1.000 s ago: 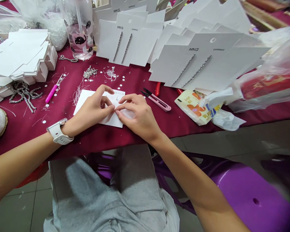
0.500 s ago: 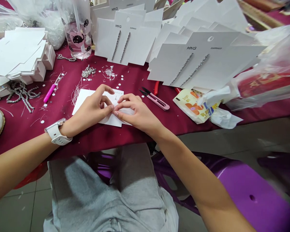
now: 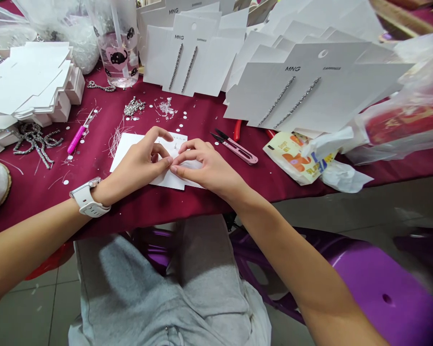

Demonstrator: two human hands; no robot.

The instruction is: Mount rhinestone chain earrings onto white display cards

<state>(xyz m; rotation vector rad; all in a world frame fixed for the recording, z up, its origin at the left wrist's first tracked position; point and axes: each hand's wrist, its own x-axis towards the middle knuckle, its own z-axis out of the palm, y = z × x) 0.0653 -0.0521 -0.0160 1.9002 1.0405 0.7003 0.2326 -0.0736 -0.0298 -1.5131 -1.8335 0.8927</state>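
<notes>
The left hand [image 3: 135, 166] and right hand [image 3: 205, 168] curl inward, their fingertips [image 3: 169, 166] pressed together at the middle of a small white card [image 3: 130, 149]; whether they pinch the card or something tiny on it is hidden. The card lies flat on the desk, at its near edge, with tiny shiny bits on its upper part. A white smartwatch [image 3: 88, 199] with a ribbed strap circles the left wrist.

Just right of the hands lie pink-handled thread snips [image 3: 234, 150], with red-handled pliers [image 3: 237, 129] partly under stiff, notched MNG earring cards [image 3: 303, 86], each carrying two slim rhinestone strips. On the left are a pink seam ripper [image 3: 76, 139], tangled rhinestone chain [image 3: 36, 146] and stacked die-cut white card blanks [image 3: 32, 79]. A burgundy cloth [image 3: 209, 202] covers the desk, scattered with white punched dots and fine threads. A clear cat-print tumbler [image 3: 117, 53] stands behind. Below, grey sweatpants [image 3: 166, 288] and a purple plastic stool [image 3: 382, 298] sit over a tiled floor [image 3: 21, 317].
</notes>
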